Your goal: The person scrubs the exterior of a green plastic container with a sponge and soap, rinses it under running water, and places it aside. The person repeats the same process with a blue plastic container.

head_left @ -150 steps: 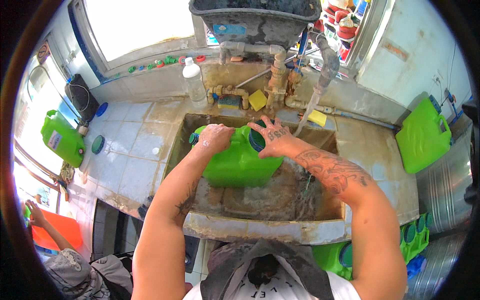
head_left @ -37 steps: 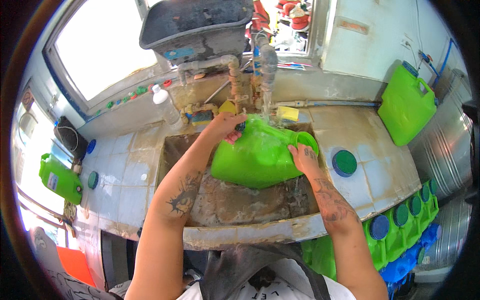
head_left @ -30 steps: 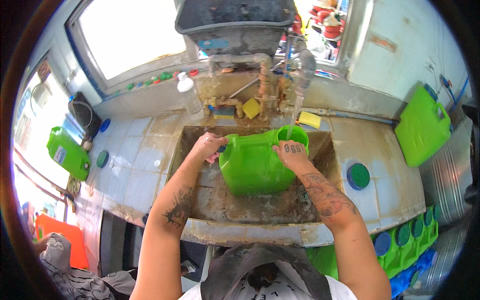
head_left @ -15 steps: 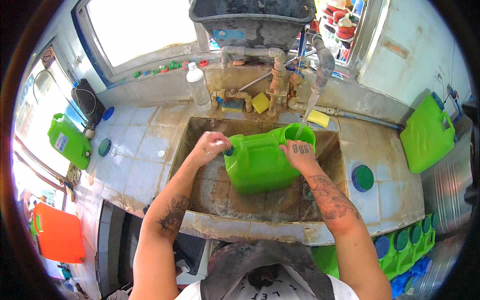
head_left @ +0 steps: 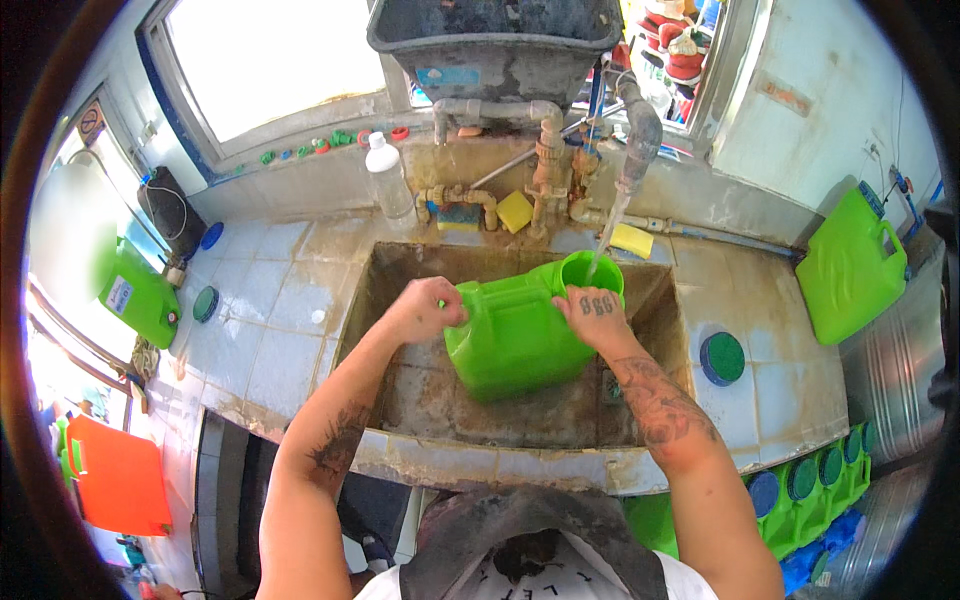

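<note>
A bright green plastic jug (head_left: 520, 345) lies on its side, tilted, in the tiled sink (head_left: 420, 410). Water runs from a grey pipe (head_left: 640, 135) into its wide round mouth at the upper right. My right hand (head_left: 597, 315) grips the rim of that mouth, fingers curled over the near edge. At the jug's left end, my left hand (head_left: 430, 310) is closed with bent fingers around the spot where a small dark cap sits. The hand now hides this cap.
Green screw lids (head_left: 722, 357) lie on the counter at either side. Green jugs (head_left: 850, 270) stand right and left. Sponges (head_left: 515, 212) and a clear bottle (head_left: 388, 180) sit behind the sink. A black tub (head_left: 490, 60) is above. A blurred person (head_left: 70, 240) appears at far left.
My left hand has turned at the jug's left end, covering the dark cap that showed before. The right hand keeps its hold. A blurred person has come into view at far left.
</note>
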A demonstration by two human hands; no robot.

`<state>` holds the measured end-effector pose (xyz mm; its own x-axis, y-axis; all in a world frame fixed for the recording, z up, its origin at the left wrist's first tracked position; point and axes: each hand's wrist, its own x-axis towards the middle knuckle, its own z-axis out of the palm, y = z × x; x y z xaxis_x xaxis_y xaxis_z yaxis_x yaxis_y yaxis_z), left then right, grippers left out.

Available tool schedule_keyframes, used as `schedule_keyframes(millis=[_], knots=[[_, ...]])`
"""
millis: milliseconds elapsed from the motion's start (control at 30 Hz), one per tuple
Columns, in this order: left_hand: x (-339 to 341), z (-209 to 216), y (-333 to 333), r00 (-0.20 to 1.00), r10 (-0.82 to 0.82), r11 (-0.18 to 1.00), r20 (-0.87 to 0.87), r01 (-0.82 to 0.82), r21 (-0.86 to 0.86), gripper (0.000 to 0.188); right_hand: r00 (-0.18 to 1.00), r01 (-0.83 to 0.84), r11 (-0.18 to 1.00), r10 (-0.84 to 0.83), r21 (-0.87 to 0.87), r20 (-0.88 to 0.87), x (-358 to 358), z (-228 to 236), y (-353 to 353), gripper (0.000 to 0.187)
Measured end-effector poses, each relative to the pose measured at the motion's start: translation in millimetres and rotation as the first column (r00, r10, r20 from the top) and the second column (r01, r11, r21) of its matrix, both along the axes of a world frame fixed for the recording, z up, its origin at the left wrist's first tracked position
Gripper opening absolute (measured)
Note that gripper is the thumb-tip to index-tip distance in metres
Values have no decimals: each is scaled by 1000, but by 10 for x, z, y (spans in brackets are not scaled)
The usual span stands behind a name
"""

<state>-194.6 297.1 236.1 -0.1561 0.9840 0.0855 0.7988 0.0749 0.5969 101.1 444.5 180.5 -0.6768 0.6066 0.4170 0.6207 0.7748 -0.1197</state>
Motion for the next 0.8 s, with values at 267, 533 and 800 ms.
schedule_keyframes(millis=[267, 533, 800], knots=[[305, -68, -200, 993, 112, 986, 29, -107, -125, 45, 999, -5, 995, 9, -104, 37, 35, 28, 15, 44], [591, -522, -648, 970, 227, 966, 82, -235, 110, 37, 999, 34, 745, 3, -666, 54, -466, -255, 735, 75], [756, -632, -619, 951, 237, 930, 198, -281, 238, 47, 160, -749, 100, -932, -655, -325, -371, -640, 1511, 45]])
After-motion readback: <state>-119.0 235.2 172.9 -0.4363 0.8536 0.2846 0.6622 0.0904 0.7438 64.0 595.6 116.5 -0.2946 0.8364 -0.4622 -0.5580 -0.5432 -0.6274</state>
